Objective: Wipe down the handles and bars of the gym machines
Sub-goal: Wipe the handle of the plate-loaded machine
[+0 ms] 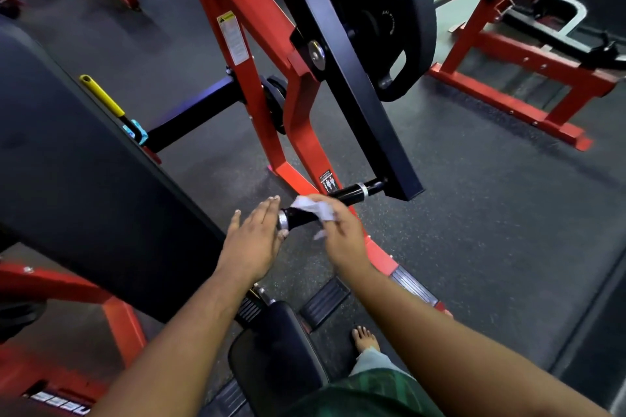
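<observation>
A black handle (352, 194) with chrome collars sticks out from the lower end of a black lever arm (355, 91) on a red machine frame (257, 54). My right hand (342, 234) holds a crumpled white wipe (313, 207) and presses it on the handle's near half. My left hand (254, 240) is flat with straight fingers, its palm against the handle's free end by the chrome collar (283, 218).
A large black back pad (78, 159) fills the left. A black weight plate (382, 13) hangs on the lever arm above. A yellow-handled pin (101, 96) sits behind the pad. Another red machine (515, 78) stands at right. A seat pad (274, 352) and my bare foot (366, 338) are below.
</observation>
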### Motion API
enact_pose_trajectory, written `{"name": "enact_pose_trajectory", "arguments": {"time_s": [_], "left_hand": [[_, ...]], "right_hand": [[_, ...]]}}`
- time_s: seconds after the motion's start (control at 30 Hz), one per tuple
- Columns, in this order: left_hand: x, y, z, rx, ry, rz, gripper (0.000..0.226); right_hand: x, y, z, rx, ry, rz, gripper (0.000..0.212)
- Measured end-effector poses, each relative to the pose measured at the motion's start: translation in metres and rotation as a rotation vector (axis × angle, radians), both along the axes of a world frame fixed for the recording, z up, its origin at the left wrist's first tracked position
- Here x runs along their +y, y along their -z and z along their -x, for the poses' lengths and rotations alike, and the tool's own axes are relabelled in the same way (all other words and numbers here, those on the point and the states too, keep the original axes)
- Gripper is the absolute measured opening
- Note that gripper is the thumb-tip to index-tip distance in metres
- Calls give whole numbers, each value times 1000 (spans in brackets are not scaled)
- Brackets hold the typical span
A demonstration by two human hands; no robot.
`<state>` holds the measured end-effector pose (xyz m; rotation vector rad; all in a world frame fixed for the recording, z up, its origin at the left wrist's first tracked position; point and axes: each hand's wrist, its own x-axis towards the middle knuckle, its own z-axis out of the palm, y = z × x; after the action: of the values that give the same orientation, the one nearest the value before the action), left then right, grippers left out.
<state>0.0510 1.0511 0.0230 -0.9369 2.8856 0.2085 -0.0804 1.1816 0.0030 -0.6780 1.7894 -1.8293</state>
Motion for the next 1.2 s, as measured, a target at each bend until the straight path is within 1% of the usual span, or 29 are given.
{"name": "enact_pose_trajectory", "arguments": {"time_s": [0.03,0.07,0.1,0.13,0.2,0.3,0.33,0.4,0.43,0.5,0.53,0.57,0.6,0.63,0.67,0.7,0.73,0.77,0.83,0.87,0.9,0.97,1.1,1.13,1.17,1.2], "left_hand": [[1,0,2,-9,33,5,68],[3,2,5,-18,64,10,68],[4,3,7,-27,86,13,67],[6,5,8,-33,94,16,66],[8,6,9,-32,87,19,63],[7,8,10,-24,86,36,60],[6,9,10,-19,87,40,59],[5,11,11,-12,84,41,57],[4,11,11,-7,82,38,57],[5,11,10,7,80,31,56],[5,11,11,11,80,25,56],[6,10,11,12,80,20,56],[6,9,12,9,79,14,55],[5,8,14,3,80,7,55],[5,7,14,-3,79,-2,55],[5,6,14,-10,78,-11,55],[6,6,13,-10,78,-14,55],[6,6,12,-5,77,-16,55],[7,4,11,8,68,-33,56],[7,4,10,16,63,-40,56],[7,4,10,26,58,-45,56],[6,3,10,35,55,-53,57],[5,4,9,43,52,-74,57],[4,4,8,41,53,-75,57],[4,4,8,43,55,-72,57],[4,5,8,46,58,-70,57]], "right_hand": [[9,9,9,-38,131,8,27],[17,19,22,-22,263,-41,27],[21,31,36,25,349,-109,28],[22,39,50,94,358,-191,29],[16,47,65,193,255,-329,31],[0,52,50,366,58,-374,39],[-4,53,36,408,19,-364,45],[-7,50,7,406,-32,-289,53],[-7,47,-6,396,-66,-247,53],[1,41,-21,394,-141,-128,45],[8,35,-21,372,-154,-64,41],[14,30,-16,332,-121,-16,37],[18,27,-6,276,-33,16,35],[20,27,10,225,105,27,33],[19,28,28,188,239,12,33],[16,32,45,180,324,-46,33],[12,35,58,184,334,-124,34],[6,38,64,223,273,-231,33],[-8,45,54,409,86,-364,36],[-13,50,41,478,21,-372,41],[-17,51,26,493,-19,-340,46],[-20,49,0,441,-51,-249,53],[-4,40,-22,287,-163,-57,39],[5,41,-20,236,-151,-17,33],[14,42,-16,141,-67,-3,28],[20,44,-9,-2,83,2,26]]}}
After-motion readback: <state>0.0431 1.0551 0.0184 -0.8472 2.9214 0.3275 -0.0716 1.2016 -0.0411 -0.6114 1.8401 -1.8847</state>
